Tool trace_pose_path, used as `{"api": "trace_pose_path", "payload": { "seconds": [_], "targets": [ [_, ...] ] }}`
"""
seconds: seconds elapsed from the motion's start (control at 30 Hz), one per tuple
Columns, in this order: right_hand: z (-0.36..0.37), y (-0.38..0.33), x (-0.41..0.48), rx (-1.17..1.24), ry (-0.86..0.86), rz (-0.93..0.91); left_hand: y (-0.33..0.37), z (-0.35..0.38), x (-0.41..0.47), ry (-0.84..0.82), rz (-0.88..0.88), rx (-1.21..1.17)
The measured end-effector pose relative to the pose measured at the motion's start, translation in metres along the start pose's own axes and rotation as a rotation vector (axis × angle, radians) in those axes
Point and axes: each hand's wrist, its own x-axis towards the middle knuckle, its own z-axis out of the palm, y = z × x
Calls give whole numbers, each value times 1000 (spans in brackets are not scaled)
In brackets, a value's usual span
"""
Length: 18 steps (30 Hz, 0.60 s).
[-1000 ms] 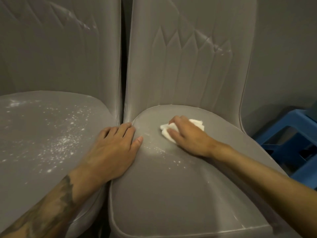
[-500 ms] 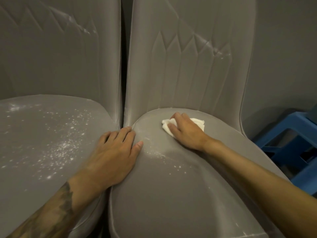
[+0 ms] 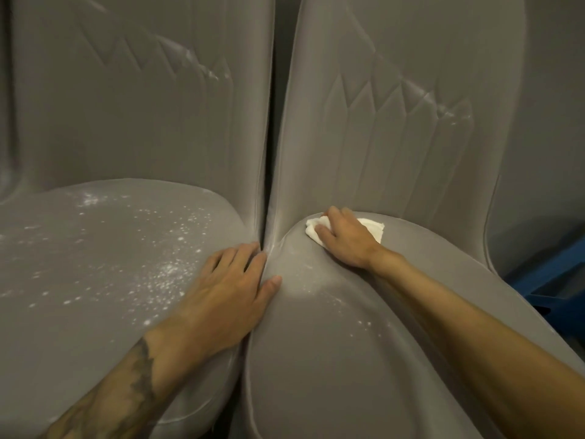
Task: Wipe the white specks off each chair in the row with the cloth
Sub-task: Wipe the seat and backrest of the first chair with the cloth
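Two grey padded chairs stand side by side. The left chair seat (image 3: 95, 264) is sprinkled with many white specks. The right chair seat (image 3: 364, 359) shows a faint dusty smear and a few specks near its middle. My right hand (image 3: 345, 240) presses a crumpled white cloth (image 3: 372, 228) onto the back of the right seat, close to the backrest, fingers curled over it. My left hand (image 3: 231, 289) lies flat across the gap between the seats, fingers straight, thumb on the right seat.
White specks also cling to the quilted seams of the left backrest (image 3: 202, 68) and the right backrest (image 3: 443, 109). A blue plastic stool (image 3: 557, 280) stands at the far right beside the right chair, in front of a grey wall.
My right hand has pushed the cloth further back and left on the right seat, up to the backrest. The view has swung right and closer. My left hand stays put.
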Motion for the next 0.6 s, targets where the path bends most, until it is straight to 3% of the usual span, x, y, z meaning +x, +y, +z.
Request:
{"api": "trace_pose_path", "payload": {
  "seconds": [0.2, 0.4, 0.6],
  "targets": [
    [13, -32, -35, 52, -94, -300, -5, 10, -3, 96, 24, -29],
    [16, -43, 10, -23, -57, -132, -2, 12, -5, 156, -8, -5],
    [17, -37, -22, 6, -109, -290, -2, 12, -5, 142, -9, 21]
  ]
}}
